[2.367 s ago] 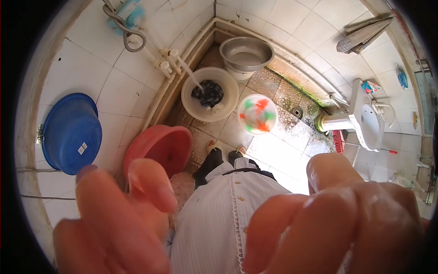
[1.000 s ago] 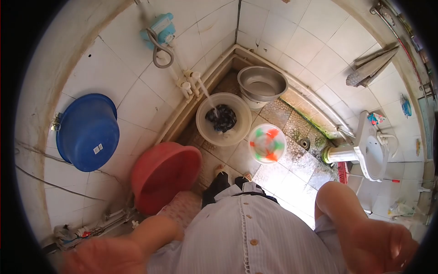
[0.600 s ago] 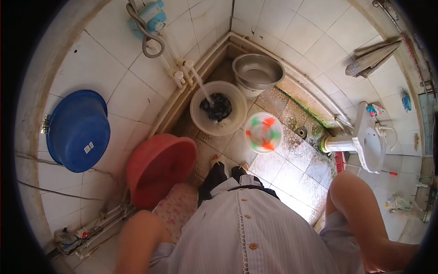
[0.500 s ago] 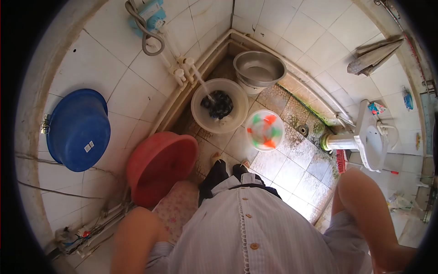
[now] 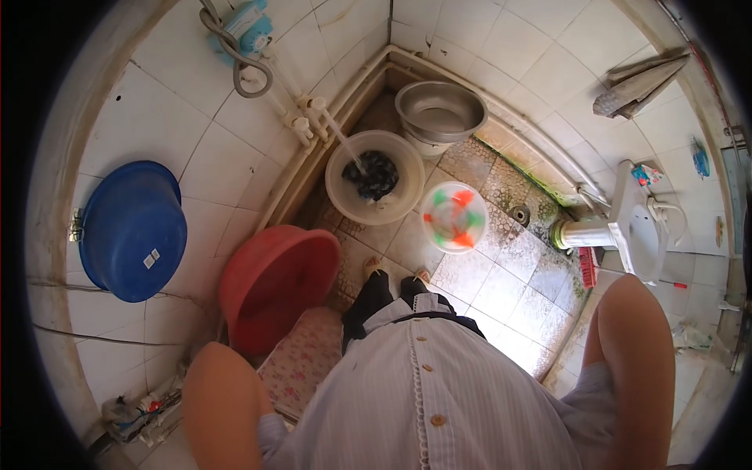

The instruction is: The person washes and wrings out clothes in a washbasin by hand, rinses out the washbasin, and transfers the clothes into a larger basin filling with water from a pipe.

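Neither of my hands shows; only my bent left arm [image 5: 223, 399] and right arm [image 5: 634, 360] come into the lower part of the view, so what the hands touch is hidden. Ahead of my feet, a pale plastic basin [image 5: 338, 200] stands on the floor with dark wet cloth [image 5: 373, 176] in it. Water runs into it from a wall tap [image 5: 317, 104]. To its right lies a round basin with an orange and green pattern [image 5: 454, 218]. A metal basin [image 5: 442, 110] rests on a white bucket [image 5: 425, 145] behind.
A large red tub [image 5: 278, 286] leans at the left beside a flowered board or mat [image 5: 301, 360]. The blue basin [image 5: 135, 231] hangs on the left wall. At the right are a pedestal sink [image 5: 638, 235], a red brush [image 5: 587, 266] and a floor drain [image 5: 519, 214].
My right forearm has swung inward and up, and my left arm has shifted slightly. The view has tilted a little. Water keeps running into the pale basin.
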`<state>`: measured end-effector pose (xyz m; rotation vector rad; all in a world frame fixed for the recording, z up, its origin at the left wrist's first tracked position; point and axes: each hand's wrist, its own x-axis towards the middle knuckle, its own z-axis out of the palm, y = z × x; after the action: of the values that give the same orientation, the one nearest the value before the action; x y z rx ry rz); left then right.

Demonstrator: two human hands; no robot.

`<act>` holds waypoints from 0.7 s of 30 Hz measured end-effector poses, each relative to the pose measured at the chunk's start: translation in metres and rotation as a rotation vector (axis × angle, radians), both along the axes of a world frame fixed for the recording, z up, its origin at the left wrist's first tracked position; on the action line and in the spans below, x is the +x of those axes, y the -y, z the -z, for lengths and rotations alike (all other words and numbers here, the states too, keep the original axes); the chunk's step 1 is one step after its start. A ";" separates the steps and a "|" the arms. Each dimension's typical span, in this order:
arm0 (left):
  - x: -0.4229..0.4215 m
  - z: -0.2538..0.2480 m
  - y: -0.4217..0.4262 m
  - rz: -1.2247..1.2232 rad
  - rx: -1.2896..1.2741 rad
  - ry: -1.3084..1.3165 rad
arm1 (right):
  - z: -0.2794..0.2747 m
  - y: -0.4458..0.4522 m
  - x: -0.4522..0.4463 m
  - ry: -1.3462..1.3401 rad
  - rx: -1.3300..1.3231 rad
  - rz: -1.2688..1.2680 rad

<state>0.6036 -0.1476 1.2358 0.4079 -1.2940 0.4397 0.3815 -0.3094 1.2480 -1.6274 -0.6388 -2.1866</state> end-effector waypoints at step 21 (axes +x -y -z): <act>0.071 0.362 -0.043 0.719 -4.041 -0.496 | 0.374 0.064 -0.068 -2.631 0.330 0.434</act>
<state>0.6750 -0.1043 0.8736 2.3821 -1.4941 -0.8209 0.3131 -0.3735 0.8740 -2.4551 0.8214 0.8924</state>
